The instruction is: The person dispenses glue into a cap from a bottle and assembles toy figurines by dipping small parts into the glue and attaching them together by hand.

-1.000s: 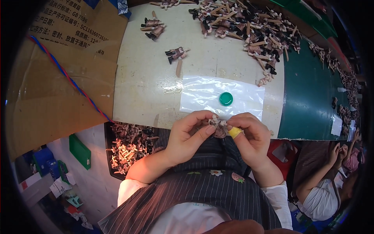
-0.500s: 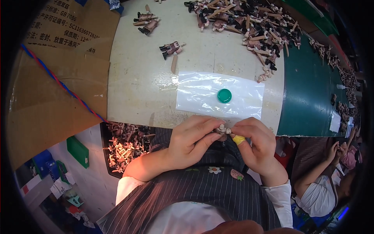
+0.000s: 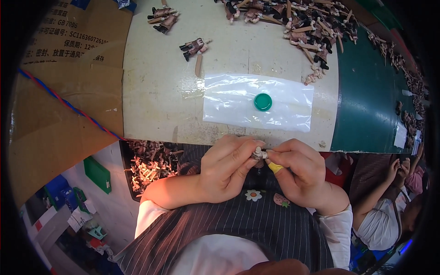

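Between both hands, just off the table's near edge, is a small doll figurine (image 3: pixel 260 154) with a pale head and arms. My left hand (image 3: pixel 228 167) pinches it from the left, thumb and fingers closed on its body. From the right, my right hand (image 3: pixel 298 170) pinches its arm side; yellow tape (image 3: pixel 275 167) wraps the right thumb. Fingers hide much of the figurine. Beyond the hands a green round cap (image 3: pixel 263 101) lies on a clear plastic sheet (image 3: pixel 224 107).
Figurines with flat wooden sticks form a heap (image 3: pixel 307 36) at the far right; a few (image 3: pixel 195 47) lie at left. A black bin (image 3: pixel 129 176) of figurines stands below the table. Cardboard (image 3: pixel 68 133) borders the left. A co-worker (image 3: pixel 382 222) sits at right.
The view has shifted slightly, so the table items appear higher. Both hands keep their pinch on the figurine, which has turned slightly between the fingers.
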`<state>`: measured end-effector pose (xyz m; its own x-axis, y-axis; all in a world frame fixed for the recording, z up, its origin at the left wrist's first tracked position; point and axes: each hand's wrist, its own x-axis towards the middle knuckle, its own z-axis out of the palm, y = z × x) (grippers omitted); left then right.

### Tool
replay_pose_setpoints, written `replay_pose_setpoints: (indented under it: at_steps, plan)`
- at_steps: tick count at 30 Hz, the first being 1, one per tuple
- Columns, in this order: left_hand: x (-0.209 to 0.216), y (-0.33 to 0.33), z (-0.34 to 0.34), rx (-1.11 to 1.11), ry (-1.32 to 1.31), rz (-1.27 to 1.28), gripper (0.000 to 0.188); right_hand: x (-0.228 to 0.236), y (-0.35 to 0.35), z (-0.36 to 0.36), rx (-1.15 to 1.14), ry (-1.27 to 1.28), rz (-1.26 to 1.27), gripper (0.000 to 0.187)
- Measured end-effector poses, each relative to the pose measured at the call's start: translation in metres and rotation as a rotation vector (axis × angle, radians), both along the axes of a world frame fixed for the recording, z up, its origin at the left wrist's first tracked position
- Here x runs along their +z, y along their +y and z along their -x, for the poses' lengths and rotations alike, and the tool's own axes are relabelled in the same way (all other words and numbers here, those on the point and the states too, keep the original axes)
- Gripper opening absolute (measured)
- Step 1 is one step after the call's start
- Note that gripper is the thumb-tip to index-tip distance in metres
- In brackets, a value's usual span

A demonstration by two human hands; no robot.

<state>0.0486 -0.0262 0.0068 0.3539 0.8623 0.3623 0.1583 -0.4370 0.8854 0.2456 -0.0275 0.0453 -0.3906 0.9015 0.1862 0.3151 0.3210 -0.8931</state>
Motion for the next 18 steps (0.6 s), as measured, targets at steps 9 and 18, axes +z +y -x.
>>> replay_pose_setpoints:
  at_steps: [9,18]
  plan:
    - [0.004,-0.011,-0.002,0.045,0.050,-0.066,0.028,-0.009,-0.013,0.000,-0.012,0.041,-0.096,0.031]
    - [0.003,-0.033,0.014,0.106,0.131,-0.051,0.024,-0.022,-0.019,0.019,0.036,0.119,-0.074,0.027]
